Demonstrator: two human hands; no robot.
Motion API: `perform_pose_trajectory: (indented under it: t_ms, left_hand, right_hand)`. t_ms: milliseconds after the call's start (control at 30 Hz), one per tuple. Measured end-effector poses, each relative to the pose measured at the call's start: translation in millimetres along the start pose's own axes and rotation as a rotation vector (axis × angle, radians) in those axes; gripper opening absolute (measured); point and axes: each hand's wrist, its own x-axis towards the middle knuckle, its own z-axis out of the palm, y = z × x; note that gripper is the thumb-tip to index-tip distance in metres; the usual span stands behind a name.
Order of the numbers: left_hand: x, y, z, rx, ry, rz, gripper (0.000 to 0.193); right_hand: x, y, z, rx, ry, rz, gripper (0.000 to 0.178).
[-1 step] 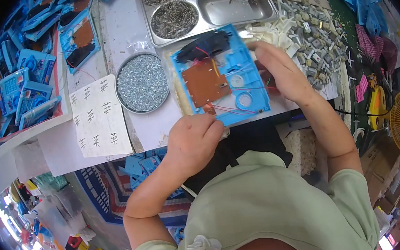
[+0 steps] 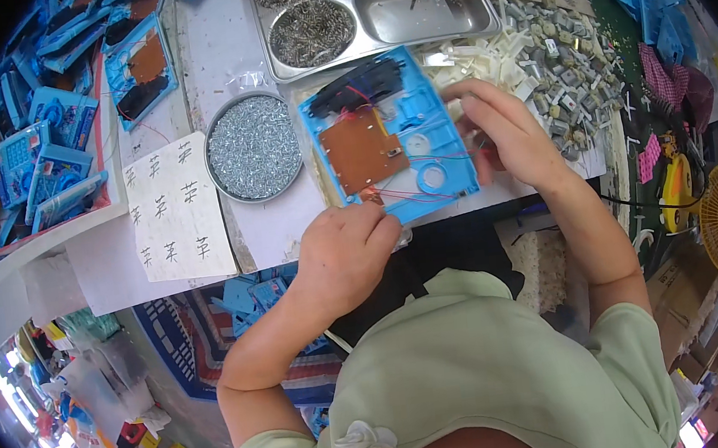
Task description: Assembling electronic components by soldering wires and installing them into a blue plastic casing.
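A blue plastic case (image 2: 448, 158) with a flat brown board (image 2: 359, 154), gripped at its near edge by the left hand (image 2: 346, 250), lies beside the curled right hand (image 2: 511, 134), hold unclear, a round dish (image 2: 258, 199) of metal bits (image 2: 253, 148) beyond the left.

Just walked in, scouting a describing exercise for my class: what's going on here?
Someone is handling a blue plastic casing, its inside facing up, showing a brown board. The left hand grips it near the lower left corner; the right hand is beside its right edge, contact unclear. A round dish of small silvery pieces stands to the left.
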Motion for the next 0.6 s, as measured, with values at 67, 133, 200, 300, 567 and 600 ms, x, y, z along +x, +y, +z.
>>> perform_pose_trajectory:
  t_ms: [67,133,200,300,567,600]
  left_hand:
    - [0.4,-2.6,0.3,0.039,-0.081,-0.011,0.019]
    - [0.5,0.7,-5.1,0.067,-0.128,-0.046,0.016]
    - [5.3,1.2,-5.4,0.077,-0.164,-0.078,0.014]
    - [12.9,4.2,-9.9,0.112,-0.198,-0.14,0.012]
    - [28.7,5.7,-22.9,0.259,-0.378,-0.186,0.011]
    - [31.1,10.3,-20.6,0.223,-0.302,-0.197,0.015]
  right_hand:
    - [-13.4,7.1,0.3,-0.19,0.103,-0.069,0.024]
    - [-29.4,15.3,1.2,-0.348,0.17,-0.187,0.021]
    - [-47.1,30.9,-1.6,-0.468,0.229,-0.341,0.016]
    - [-79.1,28.5,10.7,-0.598,0.16,-0.434,0.015]
    - [-66.9,44.3,31.6,-0.699,-0.131,-0.7,0.023]
    - [-67.1,39.8,30.8,-0.69,-0.163,-0.694,0.023]
